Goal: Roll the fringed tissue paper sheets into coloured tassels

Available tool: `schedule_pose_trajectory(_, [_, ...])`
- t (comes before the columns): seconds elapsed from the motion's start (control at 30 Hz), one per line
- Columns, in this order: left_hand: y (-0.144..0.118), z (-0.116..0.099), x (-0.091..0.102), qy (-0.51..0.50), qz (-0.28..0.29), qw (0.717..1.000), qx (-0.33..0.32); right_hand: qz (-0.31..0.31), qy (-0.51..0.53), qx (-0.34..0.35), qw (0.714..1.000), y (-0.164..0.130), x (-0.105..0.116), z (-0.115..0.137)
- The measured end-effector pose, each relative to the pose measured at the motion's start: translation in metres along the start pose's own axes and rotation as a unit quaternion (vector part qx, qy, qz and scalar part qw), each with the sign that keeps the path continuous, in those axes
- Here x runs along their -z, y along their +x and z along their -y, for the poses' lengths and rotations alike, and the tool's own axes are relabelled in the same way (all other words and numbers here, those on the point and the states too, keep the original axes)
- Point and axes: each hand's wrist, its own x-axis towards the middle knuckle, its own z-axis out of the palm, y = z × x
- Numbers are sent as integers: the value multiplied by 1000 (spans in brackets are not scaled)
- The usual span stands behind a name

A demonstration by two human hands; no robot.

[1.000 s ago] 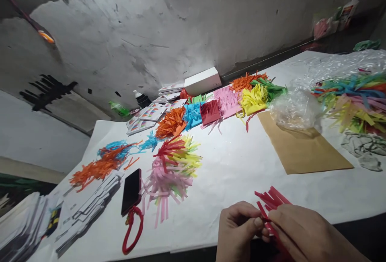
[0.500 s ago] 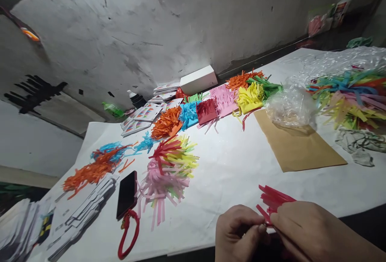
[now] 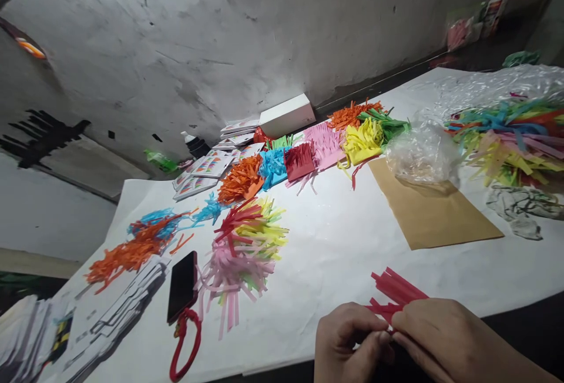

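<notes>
Head view: I see a bundle of red paper strips (image 3: 396, 292) at the table's near edge, pinched at its lower end between left hand (image 3: 348, 342) and right hand (image 3: 440, 336) — both grasping it. Just beyond lies brown paper (image 3: 432, 212); a phone (image 3: 182, 286) and a pink-yellow strip pile (image 3: 242, 248) sit well left on the white table (image 3: 335, 254).

Only the person's two hands and a short stretch of each wrist show. The left hand (image 3: 348, 342) is bare, with no ring, watch or glove, and short, plain fingernails. The right hand (image 3: 445, 336) is bare too, its forearm uncovered as far as it shows, with no sleeve or cuff.
</notes>
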Motion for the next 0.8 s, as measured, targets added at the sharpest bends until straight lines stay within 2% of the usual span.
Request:
schedule_pose_trajectory(0.13, [2, 6, 3, -11, 30, 999, -2, 39, 50, 8, 998, 0, 2, -1])
schedule_pose_trajectory(0.27, [3, 13, 8, -22, 92, 995, -13, 16, 76, 12, 997, 3, 6, 0])
schedule_pose_trajectory(0.47, [1, 8, 5, 3, 54, 998, -7, 20, 102, -46, 994, 0, 5, -1])
schedule_pose_trajectory(0.63, [-1, 9, -1, -3, 31, 999, 20, 26, 89, -43, 995, -11, -1, -5])
schedule_pose_trajectory(0.8, [-1, 14, 2, 20, 41, 999, 18, 57, 173, -115, 976, -14, -3, -8])
